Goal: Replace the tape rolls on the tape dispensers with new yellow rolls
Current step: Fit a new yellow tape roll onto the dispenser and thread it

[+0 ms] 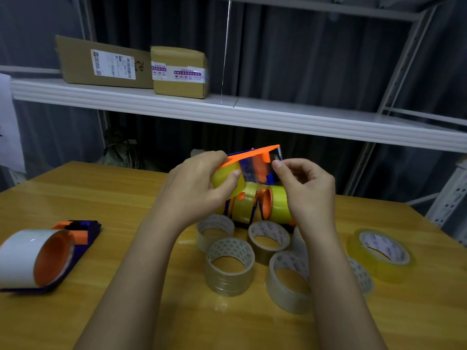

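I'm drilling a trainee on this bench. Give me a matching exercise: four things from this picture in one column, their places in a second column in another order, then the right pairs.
Things:
1. white-roll dispenser
2. loose yellow roll
3. cardboard boxes
4. dispenser being loaded

Places:
A. on the white shelf
B. held above the table, left hand on its yellow roll, right hand pinching the tape end
C. flat on the table at far right
D. on the table at far left

Pairs: 1-D, 2-C, 3-A, 4-B

Dim, dark corners, wide-angle bending at edges, sharp centre
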A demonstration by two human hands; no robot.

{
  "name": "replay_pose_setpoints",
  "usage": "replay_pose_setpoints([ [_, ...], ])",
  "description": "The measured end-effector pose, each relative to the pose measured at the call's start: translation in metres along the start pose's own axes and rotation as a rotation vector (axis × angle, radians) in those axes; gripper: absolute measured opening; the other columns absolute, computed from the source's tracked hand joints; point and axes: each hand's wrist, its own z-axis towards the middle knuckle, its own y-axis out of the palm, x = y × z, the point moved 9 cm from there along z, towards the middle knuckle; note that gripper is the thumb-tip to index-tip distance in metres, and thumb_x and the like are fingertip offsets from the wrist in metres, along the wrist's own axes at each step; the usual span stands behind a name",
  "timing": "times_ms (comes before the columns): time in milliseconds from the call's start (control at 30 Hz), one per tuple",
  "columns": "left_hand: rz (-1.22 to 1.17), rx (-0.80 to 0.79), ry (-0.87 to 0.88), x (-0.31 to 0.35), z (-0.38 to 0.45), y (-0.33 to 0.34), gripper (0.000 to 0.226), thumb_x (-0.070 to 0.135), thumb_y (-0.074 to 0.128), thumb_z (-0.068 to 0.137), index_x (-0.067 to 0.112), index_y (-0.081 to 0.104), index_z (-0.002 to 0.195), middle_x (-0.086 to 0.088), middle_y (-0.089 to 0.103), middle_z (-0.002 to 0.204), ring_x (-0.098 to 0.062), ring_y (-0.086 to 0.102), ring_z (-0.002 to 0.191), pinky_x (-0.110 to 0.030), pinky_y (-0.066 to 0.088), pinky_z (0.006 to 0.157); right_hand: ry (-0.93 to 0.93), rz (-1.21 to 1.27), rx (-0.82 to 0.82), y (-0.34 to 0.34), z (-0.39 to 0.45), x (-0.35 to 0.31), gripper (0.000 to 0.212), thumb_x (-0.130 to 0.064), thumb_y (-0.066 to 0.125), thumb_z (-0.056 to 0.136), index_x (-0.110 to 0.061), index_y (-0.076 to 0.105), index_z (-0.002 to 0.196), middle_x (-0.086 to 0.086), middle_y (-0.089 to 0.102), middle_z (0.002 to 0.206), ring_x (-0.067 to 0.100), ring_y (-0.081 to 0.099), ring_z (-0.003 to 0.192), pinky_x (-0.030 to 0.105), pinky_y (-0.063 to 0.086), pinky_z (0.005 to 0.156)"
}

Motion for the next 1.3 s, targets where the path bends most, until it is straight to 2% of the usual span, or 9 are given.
replay_pose_setpoints([
  [100,0.003,-0.007,0.007,0.001,0.000,0.001,0.036,0.047,0.043,0.085,0.017,0.060,0.092,0.004,0.058,0.077,-0.011,0.054,0.067,-0.034,0.043,0.054,-0.039,-0.068,0.047,-0.005,0.002,-0.001,0.011,-0.031,0.069,0.087,-0.036,0.062,0.079,-0.006,0.063,0.096,0.004,0.060,0.089,0.020,0.049,0.077],
  [300,0.009,-0.023,0.008,0.001,0.000,0.004,0.036,0.048,0.043,0.085,0.017,0.060,0.093,0.005,0.057,0.077,-0.009,0.052,0.065,-0.032,0.041,0.053,-0.067,-0.140,0.064,-0.007,0.004,0.002,0.008,-0.030,0.067,0.090,-0.026,0.065,0.084,-0.002,0.066,0.092,0.005,0.060,0.087,0.006,0.042,0.066],
  [500,-0.002,-0.044,0.003,0.000,0.000,0.007,0.034,0.049,0.043,0.085,0.020,0.058,0.091,0.007,0.056,0.076,-0.008,0.051,0.064,-0.027,0.036,0.051,-0.124,-0.201,0.069,-0.006,0.003,-0.003,0.009,-0.027,0.064,0.092,-0.025,0.061,0.083,-0.003,0.063,0.092,0.003,0.057,0.083,0.005,0.040,0.065],
  [667,-0.046,-0.057,0.004,-0.002,0.000,0.008,0.032,0.050,0.044,0.085,0.021,0.057,0.091,0.008,0.057,0.078,-0.008,0.053,0.066,-0.027,0.039,0.052,-0.118,-0.190,0.031,-0.003,0.002,-0.004,0.011,-0.022,0.060,0.094,-0.025,0.055,0.084,-0.008,0.052,0.111,-0.003,0.054,0.088,0.006,0.044,0.069],
  [800,-0.046,-0.071,0.000,-0.004,-0.001,0.009,0.032,0.050,0.046,0.087,0.021,0.059,0.093,0.010,0.056,0.077,-0.006,0.054,0.068,-0.025,0.039,0.052,-0.141,-0.232,-0.018,0.002,0.000,-0.006,0.008,-0.021,0.055,0.097,-0.020,0.054,0.089,-0.008,0.059,0.086,0.008,0.058,0.083,0.017,0.045,0.063],
  [900,-0.057,-0.112,-0.028,-0.009,-0.002,0.011,0.031,0.050,0.048,0.089,0.023,0.060,0.095,0.011,0.056,0.077,-0.003,0.054,0.069,-0.023,0.036,0.053,-0.140,-0.253,-0.051,0.005,-0.001,-0.006,0.008,-0.020,0.053,0.098,-0.018,0.054,0.090,-0.008,0.060,0.082,0.012,0.059,0.080,0.031,0.050,0.064],
  [1133,-0.204,-0.235,-0.097,-0.013,-0.005,0.017,0.021,0.040,0.055,0.092,0.021,0.062,0.098,0.003,0.063,0.081,-0.010,0.059,0.072,-0.038,0.049,0.065,-0.049,-0.256,-0.055,0.001,0.001,0.005,0.014,-0.021,0.054,0.098,-0.017,0.055,0.085,0.000,0.058,0.072,0.012,0.051,0.060,0.031,0.042,0.054],
  [1233,-0.263,-0.289,-0.127,-0.019,-0.007,0.021,0.022,0.043,0.055,0.091,0.025,0.062,0.100,0.002,0.064,0.085,-0.014,0.060,0.075,-0.043,0.049,0.068,0.004,-0.216,-0.056,-0.003,0.005,0.011,0.017,-0.020,0.056,0.097,-0.020,0.055,0.080,0.006,0.062,0.075,0.023,0.060,0.067,0.038,0.051,0.059],
  [1300,-0.290,-0.334,-0.163,-0.025,-0.010,0.026,0.014,0.040,0.055,0.093,0.030,0.060,0.101,0.005,0.062,0.088,-0.011,0.058,0.075,-0.036,0.047,0.066,0.041,-0.194,-0.046,-0.006,0.006,0.017,0.017,-0.018,0.056,0.097,-0.019,0.056,0.080,0.005,0.065,0.079,0.023,0.065,0.074,0.045,0.057,0.067],
])
